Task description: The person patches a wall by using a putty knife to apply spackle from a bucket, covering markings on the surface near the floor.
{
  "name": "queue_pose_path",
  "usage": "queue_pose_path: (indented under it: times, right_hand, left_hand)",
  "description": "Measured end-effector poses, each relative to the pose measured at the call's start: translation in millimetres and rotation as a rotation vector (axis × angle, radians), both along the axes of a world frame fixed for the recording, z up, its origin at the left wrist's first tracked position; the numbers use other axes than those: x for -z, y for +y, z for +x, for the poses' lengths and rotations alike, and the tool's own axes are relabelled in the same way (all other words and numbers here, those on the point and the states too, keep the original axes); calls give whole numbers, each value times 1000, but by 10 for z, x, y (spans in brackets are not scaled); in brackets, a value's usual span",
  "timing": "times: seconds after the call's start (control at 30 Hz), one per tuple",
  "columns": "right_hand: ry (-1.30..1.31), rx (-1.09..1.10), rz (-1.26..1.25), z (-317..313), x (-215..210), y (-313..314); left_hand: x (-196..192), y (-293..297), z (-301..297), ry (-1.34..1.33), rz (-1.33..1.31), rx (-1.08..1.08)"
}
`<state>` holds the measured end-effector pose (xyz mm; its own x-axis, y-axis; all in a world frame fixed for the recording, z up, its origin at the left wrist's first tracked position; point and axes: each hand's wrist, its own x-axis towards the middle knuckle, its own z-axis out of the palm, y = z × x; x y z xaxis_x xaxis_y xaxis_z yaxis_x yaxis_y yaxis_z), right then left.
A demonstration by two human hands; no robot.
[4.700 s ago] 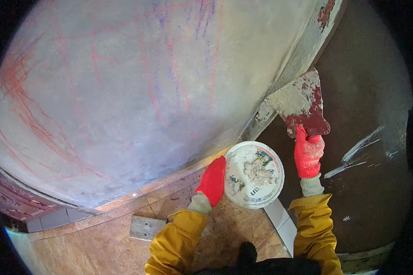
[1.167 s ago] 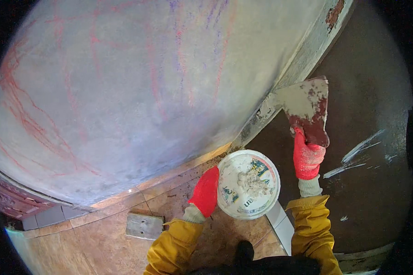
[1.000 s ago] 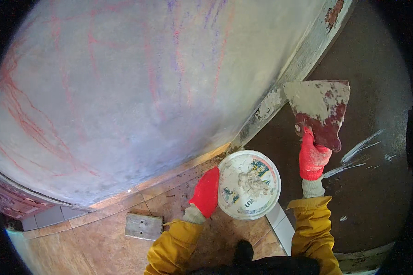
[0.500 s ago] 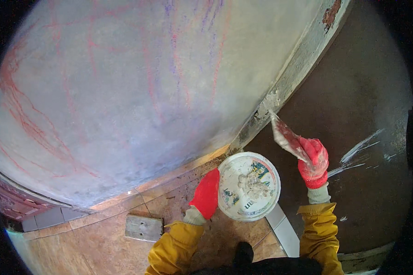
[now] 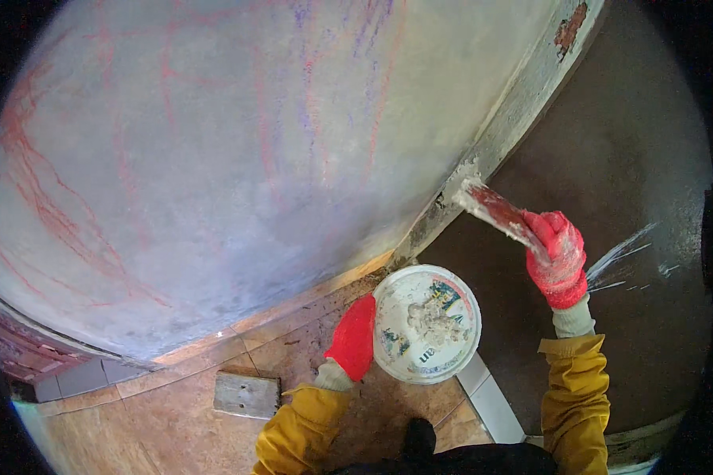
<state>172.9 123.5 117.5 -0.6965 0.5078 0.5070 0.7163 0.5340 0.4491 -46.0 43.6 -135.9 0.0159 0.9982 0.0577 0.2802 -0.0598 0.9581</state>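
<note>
My left hand (image 5: 353, 338), in a red glove with a yellow sleeve, holds a round white lid (image 5: 426, 323) flat from its left rim; a lump of pale filler lies on it. My right hand (image 5: 559, 252), also red-gloved, grips a red-stained putty knife (image 5: 495, 209). The blade tip presses wet filler onto the wall corner (image 5: 469, 170), where the grey wall (image 5: 238, 158) meets the dark brown door surface (image 5: 610, 158).
Tan floor tiles (image 5: 158, 419) run along the wall's foot, with a small grey block (image 5: 247, 394) lying on them. A white skirting strip (image 5: 491, 404) sits below the lid. White smears (image 5: 622, 253) mark the brown surface at right. A dark shoe tip (image 5: 420, 435) shows at bottom.
My right hand has turned the putty knife edge-on and brought it from over the brown surface onto the wall corner. The lid in my left hand has stayed nearly still.
</note>
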Motion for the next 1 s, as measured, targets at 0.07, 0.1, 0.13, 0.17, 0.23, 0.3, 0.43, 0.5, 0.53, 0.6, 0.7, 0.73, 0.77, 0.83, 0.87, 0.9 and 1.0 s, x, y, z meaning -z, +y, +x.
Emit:
queue_pose_path:
  times: [0.07, 0.1, 0.13, 0.17, 0.23, 0.3, 0.43, 0.5, 0.53, 0.6, 0.7, 0.73, 0.77, 0.83, 0.87, 0.9, 1.0]
  right_hand:
    - [11, 9, -1, -40, -54, 9]
    - [18, 1, 6, -42, -69, 22]
    - [27, -6, 15, -35, -78, 31]
    - [64, 7, 26, -37, -92, 32]
    - [138, 34, 48, -47, -120, 24]
    - [212, -26, 45, -10, -61, 22]
    - [511, -88, -58, 27, 325, -4]
    - [682, -19, -157, 14, 514, -46]
    - [757, -13, -195, 70, 595, -52]
    - [911, -3, -274, 213, 848, 5]
    - [1064, 14, -374, 220, 983, 3]
    - [1083, 26, -390, 237, 1021, 19]
    - [1055, 139, -444, 296, 1043, 40]
    - [1045, 59, -411, 269, 996, 80]
    - [1047, 14, -396, 245, 1002, 124]
    - [1051, -15, -379, 227, 986, 147]
    - [1046, 98, -335, 184, 935, 162]
  left_hand:
    - [113, -2, -9, 122, 137, -42]
    - [140, -4, -15, 183, 205, -63]
    - [121, 6, -17, 191, 229, -55]
    - [80, 19, -24, 199, 252, -46]
    - [16, 19, -19, 131, 214, -32]
    - [-26, 11, 6, -20, 90, -22]
    - [129, 13, 22, 10, 130, -15]
    - [-76, -41, -10, -73, 44, -32]
    - [-194, -37, -24, -82, 89, -13]
    - [-373, -6, -39, -95, 177, 21]
    - [50, -65, -31, 121, 106, 5]
    - [47, -76, -36, 129, 132, -1]
    - [40, -85, -39, 136, 158, -7]
    - [-90, -78, -30, 127, 192, -21]
    - [-286, -70, -39, 119, 199, -34]
    - [-385, -56, -36, 110, 206, -46]
    - [31, -50, -18, 61, 76, -6]
